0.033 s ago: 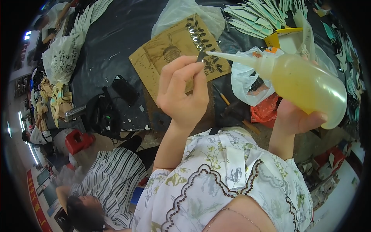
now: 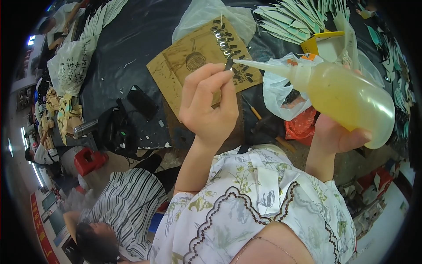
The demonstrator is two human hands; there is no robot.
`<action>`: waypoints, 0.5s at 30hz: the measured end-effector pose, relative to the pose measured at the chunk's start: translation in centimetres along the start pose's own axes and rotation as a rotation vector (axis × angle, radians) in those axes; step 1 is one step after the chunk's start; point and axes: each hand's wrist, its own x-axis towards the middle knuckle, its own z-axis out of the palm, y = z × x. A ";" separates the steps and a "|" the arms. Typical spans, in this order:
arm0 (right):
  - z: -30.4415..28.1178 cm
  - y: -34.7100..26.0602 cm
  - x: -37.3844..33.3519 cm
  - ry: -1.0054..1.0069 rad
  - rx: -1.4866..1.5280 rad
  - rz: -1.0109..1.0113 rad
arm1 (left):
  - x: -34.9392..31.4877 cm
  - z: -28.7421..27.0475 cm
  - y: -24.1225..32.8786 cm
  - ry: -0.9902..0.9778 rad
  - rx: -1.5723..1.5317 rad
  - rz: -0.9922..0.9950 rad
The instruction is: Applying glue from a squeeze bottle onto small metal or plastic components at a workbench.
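Observation:
My left hand (image 2: 210, 103) pinches a small dark strip (image 2: 229, 64) between thumb and fingertips, raised over a brown cardboard sheet (image 2: 173, 66). My right hand (image 2: 340, 132) grips a soft, see-through squeeze bottle (image 2: 351, 99) of yellowish liquid, tilted with its long nozzle (image 2: 259, 65) pointing left. The nozzle's tip is at the strip or very close to it; contact is hard to make out. On the cardboard, several small dark pieces (image 2: 226, 34) lie in rows, along with several shiny curved ones (image 2: 221, 44). The right fingers are partly hidden behind the bottle.
A white plastic bag (image 2: 281, 99) and a red bag (image 2: 301, 125) lie near the bottle. Beyond are a yellow box (image 2: 327, 44) and stacked pale pieces (image 2: 285, 22). A wooden-handled tool (image 2: 255, 112) and a black bag (image 2: 114, 132) are nearer. Someone in stripes (image 2: 127, 198) sits at left.

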 end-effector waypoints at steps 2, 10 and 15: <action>0.6 -0.4 -0.2 0.011 -0.057 0.031 | 0.0 0.0 0.2 0.007 0.026 0.030; 0.8 -0.6 0.0 0.061 -0.063 0.059 | -0.1 0.1 0.0 0.018 -0.022 0.071; 0.8 -0.6 0.1 0.057 -0.086 0.046 | -0.2 0.4 -0.2 0.027 -0.052 0.069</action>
